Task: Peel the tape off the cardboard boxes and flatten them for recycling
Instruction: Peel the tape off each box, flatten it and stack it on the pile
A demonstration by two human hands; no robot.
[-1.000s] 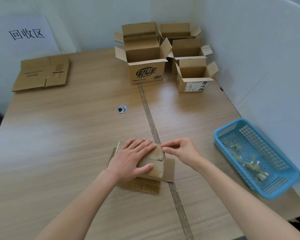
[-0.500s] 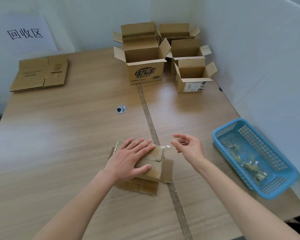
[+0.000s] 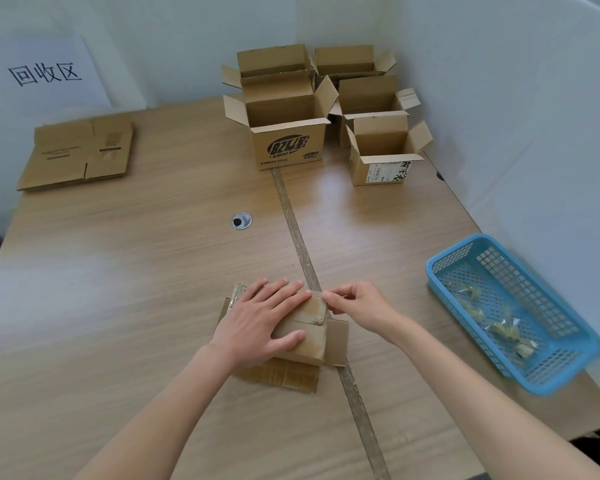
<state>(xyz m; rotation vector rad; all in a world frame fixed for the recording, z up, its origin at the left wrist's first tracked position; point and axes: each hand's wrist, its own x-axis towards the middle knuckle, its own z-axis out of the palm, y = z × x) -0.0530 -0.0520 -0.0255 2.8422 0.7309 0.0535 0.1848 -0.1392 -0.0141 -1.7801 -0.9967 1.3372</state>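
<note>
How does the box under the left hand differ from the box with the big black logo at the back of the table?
The box under the left hand lies pressed flat; the logo box stands upright with its flaps open. The left hand presses the flat one while the right hand pinches at its corner; nobody touches the logo box. The flat one shows no large print. Both are brown cardboard.

The tabletop (image 3: 153, 271) is light wood grain with a darker brown strip (image 3: 293, 230) down its middle and a silver-rimmed black hole (image 3: 240, 221). The flattened box (image 3: 309, 327) is plain brown cardboard. The open boxes (image 3: 385, 150) are the same brown; the largest (image 3: 288, 147) carries a black printed logo, another a white label with black marks. The basket (image 3: 520, 306) is bright blue mesh holding yellowish clear tape scraps (image 3: 499, 329). The white sign (image 3: 45, 74) bears black characters.
</note>
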